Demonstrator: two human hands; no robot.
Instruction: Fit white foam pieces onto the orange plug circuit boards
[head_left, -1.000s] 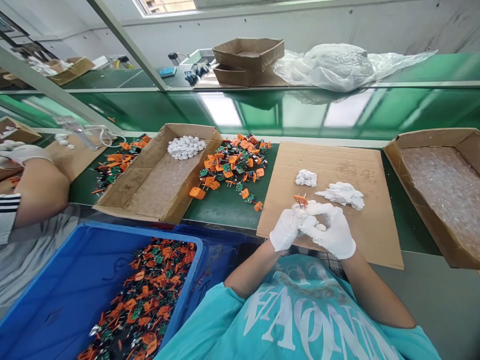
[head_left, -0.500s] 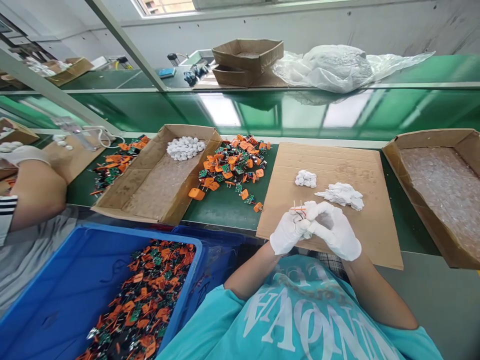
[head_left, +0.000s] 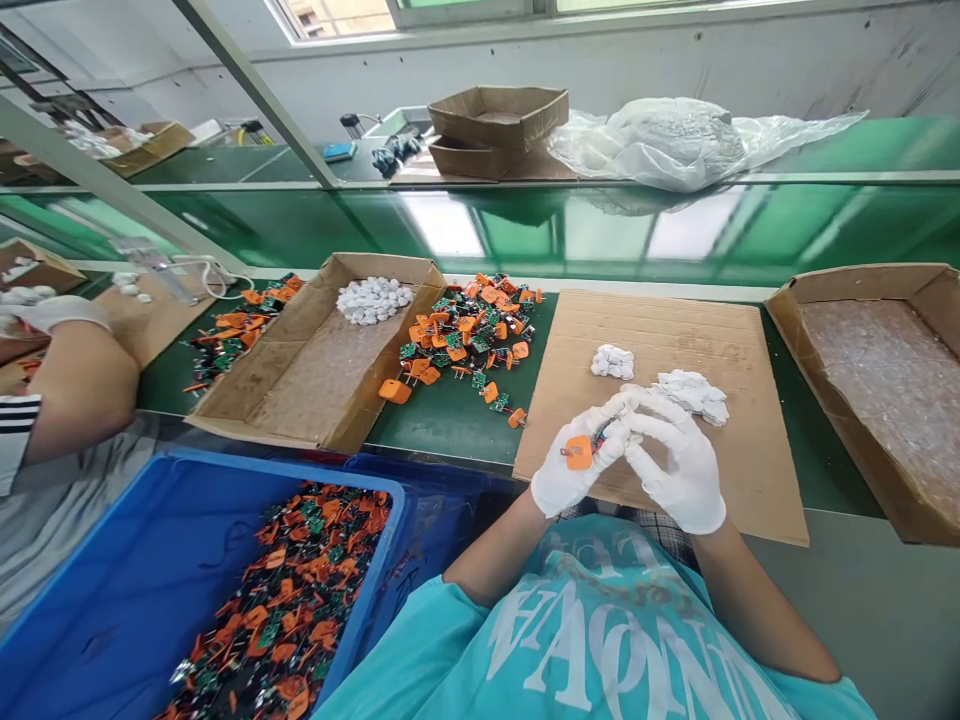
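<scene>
My left hand (head_left: 574, 465), in a white glove, is closed on an orange plug piece (head_left: 577, 453) with metal pins and a bit of wiring. Touching its fingertips is my gloved right hand (head_left: 679, 465), the fingers arched and their tips pressed together at the top. Whatever those right fingertips pinch is hidden by white glove fabric. Both hands are over the near part of a cardboard sheet (head_left: 660, 325). Just beyond them on the sheet lie a small cluster of white pieces (head_left: 613, 361) and a flatter white pile (head_left: 694, 395).
Orange plug pieces with green circuit boards (head_left: 469, 335) are heaped left of the sheet. A cardboard tray (head_left: 307, 370) holds round white pieces; another tray (head_left: 877, 370) stands right. A blue bin (head_left: 187, 458) contains more plug pieces. At far left is a co-worker's arm (head_left: 86, 375).
My left hand has turned, bringing the orange face of the plug piece into view where its pins showed before. My right fingers have lifted slightly and spread from the thumb.
</scene>
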